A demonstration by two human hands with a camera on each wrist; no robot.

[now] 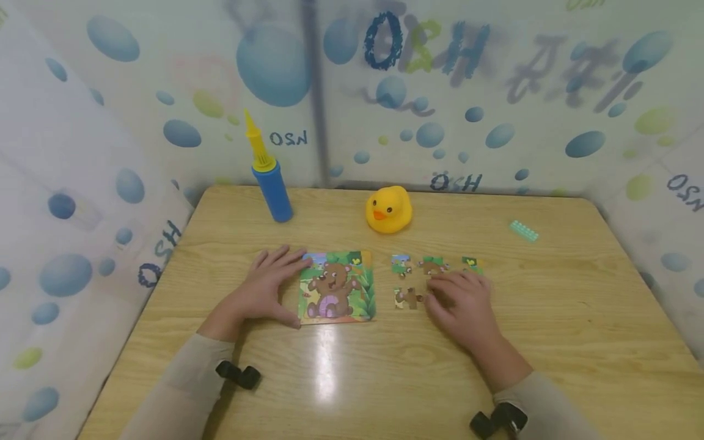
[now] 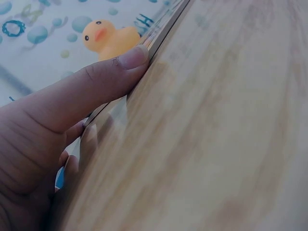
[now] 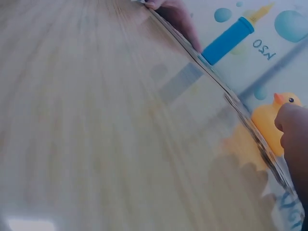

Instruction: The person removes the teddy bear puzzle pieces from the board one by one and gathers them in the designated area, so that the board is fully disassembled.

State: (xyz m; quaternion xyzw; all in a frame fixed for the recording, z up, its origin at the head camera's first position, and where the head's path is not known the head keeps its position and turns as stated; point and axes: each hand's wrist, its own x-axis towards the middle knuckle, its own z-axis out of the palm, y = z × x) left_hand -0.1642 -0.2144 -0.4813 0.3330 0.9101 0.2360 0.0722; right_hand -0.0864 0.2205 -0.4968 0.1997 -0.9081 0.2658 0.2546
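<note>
A square bear puzzle board lies flat on the table. My left hand spreads along its left side, the index finger at the upper corner and the thumb at the lower one. In the left wrist view, the thumb touches the board's edge. Loose puzzle pieces lie to the board's right: one with a blue patch, a brown one, a green one and a lower brown one. My right hand bends its fingers over the lower row; whether they hold a piece is hidden.
Behind the puzzle stand a yellow rubber duck and a blue hand pump with a yellow nozzle. A mint-green studded brick lies at the table's far right. Patterned curtains hang around the table.
</note>
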